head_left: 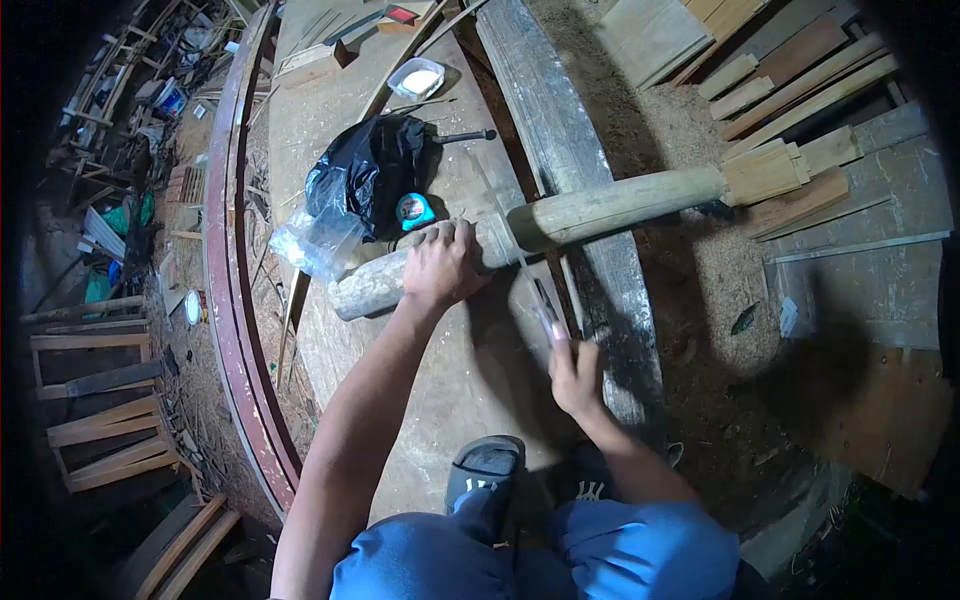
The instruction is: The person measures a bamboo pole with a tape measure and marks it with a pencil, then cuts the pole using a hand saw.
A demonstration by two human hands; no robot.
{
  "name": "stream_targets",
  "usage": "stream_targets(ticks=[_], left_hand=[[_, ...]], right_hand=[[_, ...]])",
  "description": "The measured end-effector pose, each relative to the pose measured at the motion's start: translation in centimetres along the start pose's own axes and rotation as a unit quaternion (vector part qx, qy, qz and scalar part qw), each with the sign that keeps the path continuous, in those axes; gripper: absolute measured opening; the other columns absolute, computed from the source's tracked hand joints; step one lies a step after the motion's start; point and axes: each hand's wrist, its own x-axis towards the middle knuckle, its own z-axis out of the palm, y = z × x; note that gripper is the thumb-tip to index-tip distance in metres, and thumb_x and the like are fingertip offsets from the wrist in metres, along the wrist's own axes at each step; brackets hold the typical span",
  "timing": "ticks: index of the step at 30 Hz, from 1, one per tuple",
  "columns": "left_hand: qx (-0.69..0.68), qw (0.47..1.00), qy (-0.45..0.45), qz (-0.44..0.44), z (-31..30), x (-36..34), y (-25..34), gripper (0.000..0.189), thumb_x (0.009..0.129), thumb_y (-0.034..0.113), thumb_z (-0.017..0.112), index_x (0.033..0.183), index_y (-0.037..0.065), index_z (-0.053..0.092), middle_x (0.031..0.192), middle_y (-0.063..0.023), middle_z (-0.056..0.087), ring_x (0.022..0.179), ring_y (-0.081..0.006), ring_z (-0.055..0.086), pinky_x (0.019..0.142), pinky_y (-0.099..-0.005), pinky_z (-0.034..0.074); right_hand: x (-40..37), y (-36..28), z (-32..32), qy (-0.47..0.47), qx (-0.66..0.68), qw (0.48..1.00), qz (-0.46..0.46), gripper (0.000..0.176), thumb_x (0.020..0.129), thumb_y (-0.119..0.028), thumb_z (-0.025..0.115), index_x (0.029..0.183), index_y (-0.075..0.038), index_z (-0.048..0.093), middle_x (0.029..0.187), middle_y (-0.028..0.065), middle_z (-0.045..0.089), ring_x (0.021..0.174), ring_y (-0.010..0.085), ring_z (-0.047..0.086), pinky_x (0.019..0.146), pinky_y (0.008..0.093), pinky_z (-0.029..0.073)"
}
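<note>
A round wooden log (630, 208) lies across the work surface, with a pale collar-like band near where a thin saw (530, 275) crosses it. My left hand (440, 262) presses on the log's left part, fingers curled over its top. My right hand (577, 375) is closed round the saw's handle, just below the log. The blade appears almost edge-on and runs up past the log's far side. Close to my left hand are a teal tape measure (414, 211) and a black plastic bag (370, 175).
Beyond the bag are a metal bolt-like rod (465, 136) and a white plastic tub (416, 78). A thick weathered beam (560, 110) runs under the log. Cut boards (800, 90) are stacked at right; wooden frames (105, 410) lie at left. My sandalled foot (486, 470) rests on the board.
</note>
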Motion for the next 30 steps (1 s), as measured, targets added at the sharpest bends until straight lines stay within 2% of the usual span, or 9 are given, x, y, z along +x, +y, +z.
stream_targets(ticks=[3, 5, 6, 7, 12, 15, 17, 21, 30], left_hand=[[-0.001, 1.000, 0.006, 0.002, -0.2, -0.2, 0.1, 0.063, 0.067, 0.045, 0.085, 0.109, 0.006, 0.058, 0.108, -0.0183, 0.068, 0.102, -0.0357, 0.068, 0.088, -0.0460, 0.054], [-0.002, 1.000, 0.003, -0.004, -0.4, 0.2, 0.2, 0.063, 0.067, 0.044, 0.085, 0.109, 0.006, 0.059, 0.107, -0.0182, 0.068, 0.103, -0.0357, 0.068, 0.088, -0.0461, 0.053], [0.006, 1.000, 0.023, 0.019, -0.5, 0.1, 0.1, 0.062, 0.067, 0.044, 0.085, 0.108, 0.006, 0.059, 0.107, -0.0181, 0.068, 0.103, -0.0357, 0.068, 0.088, -0.0464, 0.053], [0.012, 0.998, 0.043, 0.037, -0.5, -0.2, 0.0, 0.062, 0.067, 0.044, 0.085, 0.108, 0.006, 0.059, 0.106, -0.0181, 0.068, 0.102, -0.0356, 0.068, 0.088, -0.0467, 0.053], [0.011, 0.999, 0.018, -0.031, -0.4, 0.7, 0.2, 0.058, 0.070, 0.050, 0.081, 0.101, 0.007, 0.060, 0.100, -0.0167, 0.070, 0.094, -0.0329, 0.072, 0.081, -0.0457, 0.057], [0.010, 0.998, 0.045, -0.045, -0.2, 0.9, 0.1, 0.058, 0.069, 0.050, 0.084, 0.099, 0.007, 0.059, 0.097, -0.0154, 0.071, 0.093, -0.0342, 0.071, 0.081, -0.0455, 0.056], [0.006, 0.998, 0.056, -0.026, 0.5, 0.1, 0.0, 0.058, 0.069, 0.051, 0.084, 0.098, 0.007, 0.059, 0.096, -0.0153, 0.071, 0.091, -0.0343, 0.071, 0.081, -0.0458, 0.056], [-0.007, 0.998, 0.066, 0.014, -0.1, 0.2, -0.1, 0.057, 0.069, 0.052, 0.084, 0.096, 0.008, 0.060, 0.093, -0.0149, 0.071, 0.089, -0.0343, 0.072, 0.080, -0.0457, 0.056], [-0.008, 0.995, 0.085, 0.046, -0.1, -0.5, -0.1, 0.067, 0.069, 0.046, 0.084, 0.115, 0.006, 0.059, 0.107, -0.0177, 0.068, 0.099, -0.0359, 0.070, 0.084, -0.0462, 0.057]], right_hand=[[0.1, -1.9, -0.4, -0.035, 0.035, 0.998, 0.026, 0.065, 0.108, -0.038, 0.049, 0.052, -0.006, 0.044, 0.047, -0.0011, 0.043, 0.043, 0.0115, 0.042, 0.045, 0.0341, 0.029], [-2.5, 0.5, -2.0, -0.069, 0.014, 0.997, 0.043, 0.057, 0.105, -0.034, 0.055, 0.061, 0.003, 0.057, 0.052, 0.0175, 0.053, 0.048, 0.0288, 0.057, 0.050, 0.0443, 0.037], [-4.1, 0.0, -2.5, -0.042, 0.042, 0.995, 0.080, 0.057, 0.105, -0.033, 0.055, 0.061, 0.003, 0.056, 0.052, 0.0173, 0.053, 0.048, 0.0288, 0.057, 0.050, 0.0440, 0.037], [-4.7, -0.3, -2.7, -0.030, 0.064, 0.994, 0.083, 0.062, 0.108, -0.034, 0.050, 0.054, -0.005, 0.044, 0.047, 0.0006, 0.042, 0.044, 0.0121, 0.042, 0.046, 0.0350, 0.030], [-2.3, -0.5, -1.4, -0.033, -0.039, 0.999, -0.010, 0.064, 0.108, -0.038, 0.050, 0.053, -0.004, 0.045, 0.047, 0.0000, 0.044, 0.043, 0.0113, 0.042, 0.044, 0.0352, 0.027], [-1.0, -2.0, -2.1, -0.042, 0.036, 0.997, 0.058, 0.064, 0.108, -0.038, 0.050, 0.053, -0.005, 0.045, 0.047, -0.0007, 0.044, 0.043, 0.0107, 0.042, 0.044, 0.0342, 0.027], [-1.2, -4.3, -3.8, -0.067, 0.038, 0.995, 0.056, 0.065, 0.107, -0.038, 0.050, 0.052, -0.005, 0.044, 0.047, -0.0015, 0.045, 0.043, 0.0098, 0.042, 0.045, 0.0331, 0.028], [-2.4, -0.8, -2.9, -0.061, -0.009, 0.998, 0.015, 0.065, 0.107, -0.037, 0.051, 0.052, -0.003, 0.047, 0.046, 0.0014, 0.045, 0.042, 0.0129, 0.044, 0.045, 0.0351, 0.029], [-1.0, -2.9, -2.6, -0.069, 0.063, 0.995, 0.033, 0.065, 0.108, -0.040, 0.048, 0.053, -0.006, 0.045, 0.047, -0.0018, 0.043, 0.042, 0.0089, 0.041, 0.043, 0.0310, 0.027]])
